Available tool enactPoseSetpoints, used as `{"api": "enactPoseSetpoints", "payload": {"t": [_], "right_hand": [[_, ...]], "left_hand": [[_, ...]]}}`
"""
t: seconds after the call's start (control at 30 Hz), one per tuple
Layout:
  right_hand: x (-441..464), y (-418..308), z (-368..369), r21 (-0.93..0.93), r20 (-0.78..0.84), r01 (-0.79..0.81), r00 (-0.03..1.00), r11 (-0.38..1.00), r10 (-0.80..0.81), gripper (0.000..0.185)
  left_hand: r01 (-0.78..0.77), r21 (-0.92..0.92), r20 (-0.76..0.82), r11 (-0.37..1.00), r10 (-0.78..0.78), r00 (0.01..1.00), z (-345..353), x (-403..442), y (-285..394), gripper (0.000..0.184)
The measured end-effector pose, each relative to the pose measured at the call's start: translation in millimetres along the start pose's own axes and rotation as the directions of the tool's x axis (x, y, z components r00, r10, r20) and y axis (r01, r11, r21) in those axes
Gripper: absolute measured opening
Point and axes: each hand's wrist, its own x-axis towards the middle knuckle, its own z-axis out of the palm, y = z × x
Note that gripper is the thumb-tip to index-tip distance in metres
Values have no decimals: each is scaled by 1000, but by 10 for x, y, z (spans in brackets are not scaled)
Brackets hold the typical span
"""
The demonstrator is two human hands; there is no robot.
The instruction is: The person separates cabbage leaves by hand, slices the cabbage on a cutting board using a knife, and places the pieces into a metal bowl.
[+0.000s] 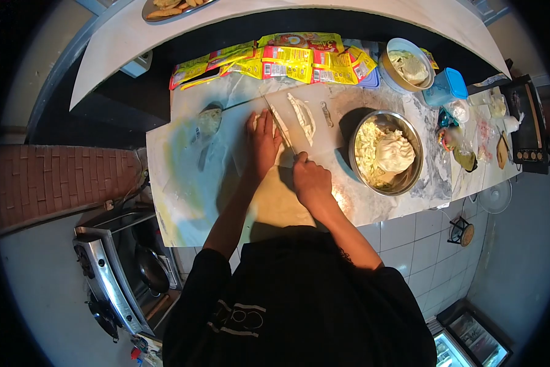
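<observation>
My right hand (310, 178) is wrapped round the handle of a long knife (282, 125), whose blade points away from me over a white cutting board (321, 127). Just left of the blade, my left hand (264, 144) presses its fingers down on a pale flat piece of food. To the right of the blade lie pale cut strips (302, 119). A small wrinkled strip (327, 114) is further right on the board. Beside the board stands a steel bowl (353, 156) with chopped pale pieces and a large round pale lump in it.
Yellow and red packets (287, 64) line the back. Behind the steel bowl are another bowl (431, 70) and a blue-lidded container (445, 87). A clear bag (209, 120) lies at the left. An oven (527, 122) is far right; a stove (107, 269) stands lower left.
</observation>
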Motion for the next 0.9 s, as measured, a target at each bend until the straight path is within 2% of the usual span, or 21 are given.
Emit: {"api": "enactPoseSetpoints", "payload": {"t": [0.2,0.4,0.47,0.6,0.7,0.77,0.9], "right_hand": [[19,-121,-84,-20,55,-55,997,998,56,23],[104,-107,-244,-74,77,-18,997,997,24,20],[144,-102,-255,-90,141,-33,989,995,45,17],[187,-124,-134,-103,163,-84,982,991,100,16],[176,-125,-60,-102,152,-99,982,990,114,17],[139,-106,-54,-155,29,-48,998,987,53,19],[30,-123,-134,-171,-25,-24,999,985,20,16]], "left_hand": [[20,-21,37,1000,-20,999,-19,5,14,51],[33,-50,43,998,-31,999,-13,-1,24,50],[32,-49,38,998,-30,999,7,-5,2,51],[33,-37,42,999,-31,999,17,-6,-15,51],[22,-53,35,998,-21,999,13,0,-26,52],[26,-50,43,998,-23,999,16,-3,-13,52],[9,4,43,1000,-9,999,-3,-1,-5,51]]}}
